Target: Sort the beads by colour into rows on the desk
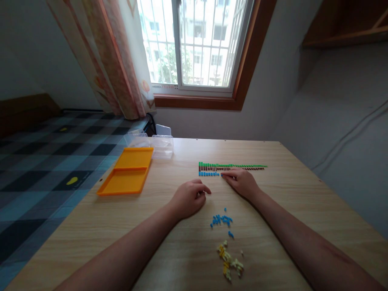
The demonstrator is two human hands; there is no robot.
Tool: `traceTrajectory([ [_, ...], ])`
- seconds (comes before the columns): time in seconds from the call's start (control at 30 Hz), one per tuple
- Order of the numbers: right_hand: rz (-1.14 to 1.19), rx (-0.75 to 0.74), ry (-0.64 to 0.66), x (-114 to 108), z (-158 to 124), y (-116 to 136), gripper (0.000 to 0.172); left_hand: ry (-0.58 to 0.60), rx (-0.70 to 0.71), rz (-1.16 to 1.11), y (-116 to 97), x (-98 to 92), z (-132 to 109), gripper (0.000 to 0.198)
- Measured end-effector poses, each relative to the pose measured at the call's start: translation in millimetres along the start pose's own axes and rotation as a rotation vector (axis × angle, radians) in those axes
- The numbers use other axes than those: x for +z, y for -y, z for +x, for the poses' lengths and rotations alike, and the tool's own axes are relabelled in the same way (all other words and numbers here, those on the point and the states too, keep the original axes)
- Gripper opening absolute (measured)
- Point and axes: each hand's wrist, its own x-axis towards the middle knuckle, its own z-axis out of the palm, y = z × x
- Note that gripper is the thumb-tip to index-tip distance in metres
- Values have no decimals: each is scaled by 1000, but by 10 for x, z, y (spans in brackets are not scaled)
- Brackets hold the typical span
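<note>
On the wooden table [303, 194] lie three short rows of tiny beads: a green row [233, 165], a dark brown row [230, 168] below it, and a short blue row [209, 173]. My right hand [241, 182] rests at the blue row's right end, fingertips pinched on a small blue bead there. My left hand [189, 198] lies on the table just left of it, fingers curled, with nothing visible in them. Nearer me sit a loose blue bead pile [222, 220] and a pale yellow bead pile [229, 262].
An open orange tray box [127, 171] lies at the table's left. Clear plastic boxes [154, 143] stand behind it. A bed with a checked cover [45, 161] is to the left, a window [197, 44] and curtain [115, 60] ahead, a grey wall at right.
</note>
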Motion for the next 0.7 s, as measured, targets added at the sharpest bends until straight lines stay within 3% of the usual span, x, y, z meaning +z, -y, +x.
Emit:
traceTrajectory([
  [0.7, -59, -50, 18, -26, 7, 0, 22, 6, -10, 21, -9, 2, 3, 31],
])
